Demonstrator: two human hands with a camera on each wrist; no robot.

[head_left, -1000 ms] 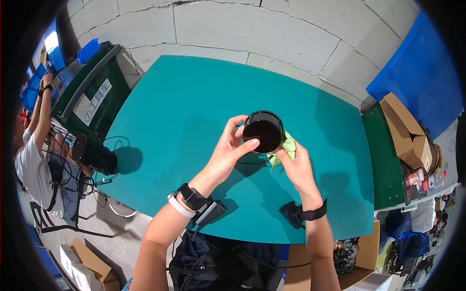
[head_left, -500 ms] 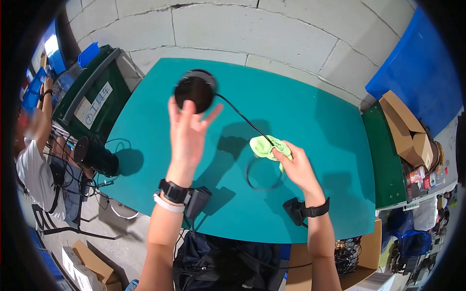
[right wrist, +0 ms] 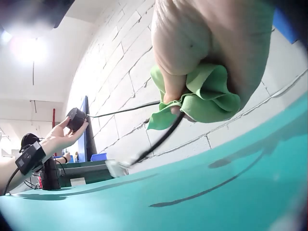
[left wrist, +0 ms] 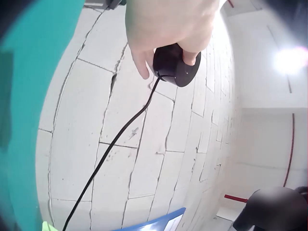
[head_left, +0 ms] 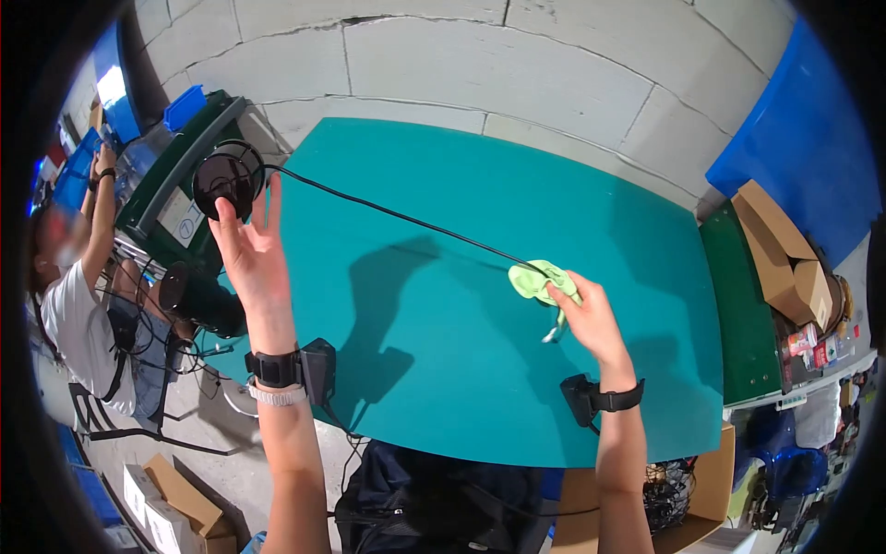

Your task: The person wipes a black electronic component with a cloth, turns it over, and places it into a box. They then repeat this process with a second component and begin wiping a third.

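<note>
1. At ten o'clock in the head view, the left hand (head_left: 254, 263) grips a glossy black short cylinder (head_left: 221, 177), its thumb on the front face and one finger standing out, spread away from the rest.
2. Toward four o'clock, the right hand (head_left: 591, 319) pinches a crumpled lime-green cloth (head_left: 529, 280) between thumb and fingers; how the hidden fingers lie, I cannot tell.
3. A thin black cord (right wrist: 159, 142) runs from the cylinder to the cloth, passes into its folds and comes out below, where a pale end (head_left: 552, 335) hangs above the surface.
4. Beneath lies a smooth teal tabletop (head_left: 461, 397), marked by the shadows of the arms.
5. At nine o'clock, a tall black cylinder (head_left: 198, 300) with tangled cables stands by the table's left edge; beyond it sits a person in a white shirt (head_left: 88, 323).
6. At ten o'clock, a dark green cart (head_left: 152, 198) stands behind the held cylinder.
7. Outward at twelve o'clock rises a pale grey block wall (head_left: 415, 74); at two leans a large blue panel (head_left: 803, 138), and at three sits a brown cardboard box (head_left: 771, 240) with raised flaps.
</note>
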